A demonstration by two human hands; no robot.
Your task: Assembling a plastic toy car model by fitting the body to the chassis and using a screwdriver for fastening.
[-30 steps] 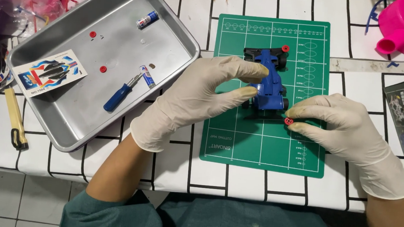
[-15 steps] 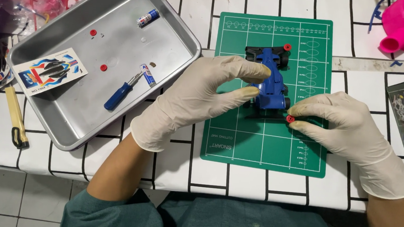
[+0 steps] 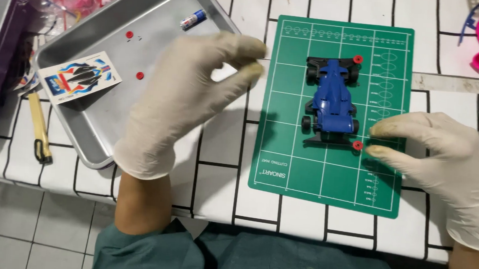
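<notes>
Lifted off the model since half a second ago, my left hand [image 3: 183, 100] now hangs over the inner edge of the metal tray [image 3: 79, 127], gloved, thumb and forefinger curled toward each other near the mat's border with nothing that I can see between them. My right hand [image 3: 434, 160] has stayed put at the mat's right side.

On the green cutting mat [image 3: 326, 173] the blue toy race car [image 3: 333, 101] stands alone, nose toward me, untouched by my left hand. My right hand lies low and flat, wrist toward the table edge, forefinger and thumb pinched close at the small red wheel hub [image 3: 357, 145] by the car's near right corner; whether I have hold of it or merely touch it, I cannot tell. A matching red hub [image 3: 357, 59] sits at the far right corner.

Risk, as I judge it: with no hand steadying the car, a push at the hub could roll or skew it across the mat. A hub that tiny could also slip from gloved fingertips and bounce off the table.

Inside the tray lie a sticker sheet [image 3: 79, 77], a small battery [image 3: 193, 20] and two loose red hubs [image 3: 139, 76].
</notes>
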